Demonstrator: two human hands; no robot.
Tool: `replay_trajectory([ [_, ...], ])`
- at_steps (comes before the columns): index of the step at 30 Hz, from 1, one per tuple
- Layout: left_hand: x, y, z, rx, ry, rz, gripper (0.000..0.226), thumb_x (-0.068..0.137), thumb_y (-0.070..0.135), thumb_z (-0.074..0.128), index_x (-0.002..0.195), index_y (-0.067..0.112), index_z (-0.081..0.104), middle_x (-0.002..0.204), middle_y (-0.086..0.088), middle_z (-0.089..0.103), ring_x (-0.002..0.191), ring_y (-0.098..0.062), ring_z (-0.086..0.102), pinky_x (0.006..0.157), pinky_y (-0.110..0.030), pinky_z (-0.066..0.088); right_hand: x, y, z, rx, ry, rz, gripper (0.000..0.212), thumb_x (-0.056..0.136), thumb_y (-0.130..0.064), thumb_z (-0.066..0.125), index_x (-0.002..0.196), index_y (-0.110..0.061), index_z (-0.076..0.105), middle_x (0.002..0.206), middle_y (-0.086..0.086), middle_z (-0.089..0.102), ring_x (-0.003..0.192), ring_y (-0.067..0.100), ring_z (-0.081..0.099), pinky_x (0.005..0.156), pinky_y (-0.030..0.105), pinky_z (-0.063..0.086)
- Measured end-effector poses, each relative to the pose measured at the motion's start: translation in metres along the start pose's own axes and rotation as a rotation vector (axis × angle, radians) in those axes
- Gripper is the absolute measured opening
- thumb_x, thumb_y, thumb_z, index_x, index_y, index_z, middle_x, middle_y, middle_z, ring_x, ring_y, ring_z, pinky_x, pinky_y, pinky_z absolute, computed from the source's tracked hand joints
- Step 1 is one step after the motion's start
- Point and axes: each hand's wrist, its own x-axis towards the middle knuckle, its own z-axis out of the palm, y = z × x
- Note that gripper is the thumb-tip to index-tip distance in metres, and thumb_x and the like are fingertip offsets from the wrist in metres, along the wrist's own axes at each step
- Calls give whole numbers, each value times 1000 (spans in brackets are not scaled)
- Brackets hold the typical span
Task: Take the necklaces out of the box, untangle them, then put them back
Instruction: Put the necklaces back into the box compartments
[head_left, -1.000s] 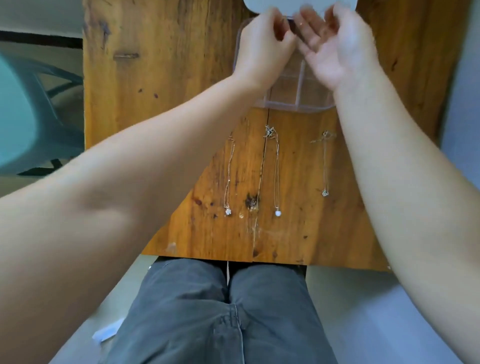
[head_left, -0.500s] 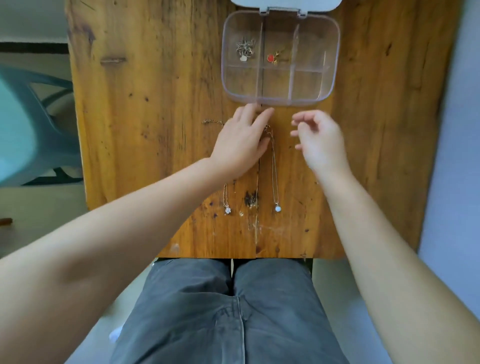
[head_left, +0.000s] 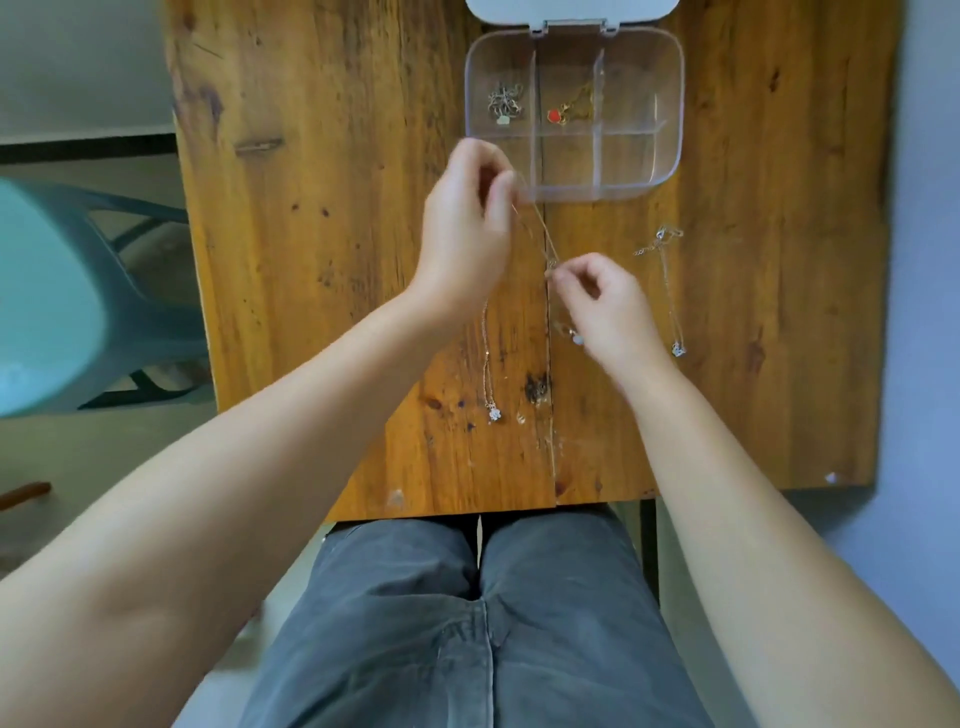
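Note:
A clear compartment box (head_left: 670, 104) stands open at the far end of the wooden table (head_left: 322, 260). It holds a bunched silver necklace (head_left: 505, 104) and a gold necklace with a red pendant (head_left: 569, 109). My left hand (head_left: 467, 234) and my right hand (head_left: 608, 306) each pinch an end of the middle necklace (head_left: 543, 234), lifted off the table; its pale bead pendant (head_left: 576, 339) hangs by my right palm. A flower-pendant necklace (head_left: 491, 395) lies to the left, partly under my left wrist. Another silver necklace (head_left: 670, 291) lies at the right.
The box's white lid (head_left: 571, 10) lies open behind it. A teal plastic chair (head_left: 57, 291) stands left of the table. My knees in grey trousers (head_left: 478, 623) sit under the near table edge.
Both hands came back from the box to the table. They picked up the middle necklace, which now stretches between the two hands instead of lying straight.

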Motion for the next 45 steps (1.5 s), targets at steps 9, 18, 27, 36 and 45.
replay_trajectory([
  [9, 46, 6, -29, -351, 178, -276, 14, 94, 2, 43, 85, 9, 52, 72, -3, 56, 58, -9, 57, 58, -22, 53, 43, -95, -10, 1037, 4, 54, 14, 98, -7, 42, 88, -5, 52, 105, 21, 66, 106, 33, 65, 96, 42, 50],
  [18, 55, -4, -20, 15, 43, -301, 11, 90, 4, 49, 87, 6, 60, 84, -13, 70, 75, -23, 68, 70, -34, 59, 67, -102, 9, 625, -66, 202, 12, 94, -3, 47, 101, 1, 56, 110, 24, 65, 98, 29, 68, 92, 42, 53],
  [27, 19, -7, -9, 266, -22, -72, 15, 93, 14, 48, 93, 10, 63, 88, 4, 62, 78, -6, 55, 68, -10, 45, 35, -23, -64, 188, 236, 146, 23, 96, -9, 39, 97, -18, 60, 105, 6, 69, 86, 8, 69, 67, 21, 55],
  [36, 24, -12, 127, 896, -534, 349, 44, 91, 16, 51, 133, 7, 40, 133, -17, 43, 122, -34, 40, 91, -44, 43, -11, 71, -69, -645, 255, 165, 30, 88, -30, 62, 114, -16, 54, 120, 11, 54, 110, 30, 52, 88, 41, 45],
  [45, 16, 5, 127, 668, -548, 304, 14, 93, 11, 47, 101, 3, 57, 105, -14, 58, 95, -25, 56, 79, -34, 50, -13, 70, -75, -248, 270, -16, 47, 91, -23, 59, 135, -19, 42, 136, 5, 49, 121, 16, 48, 93, 19, 37],
])
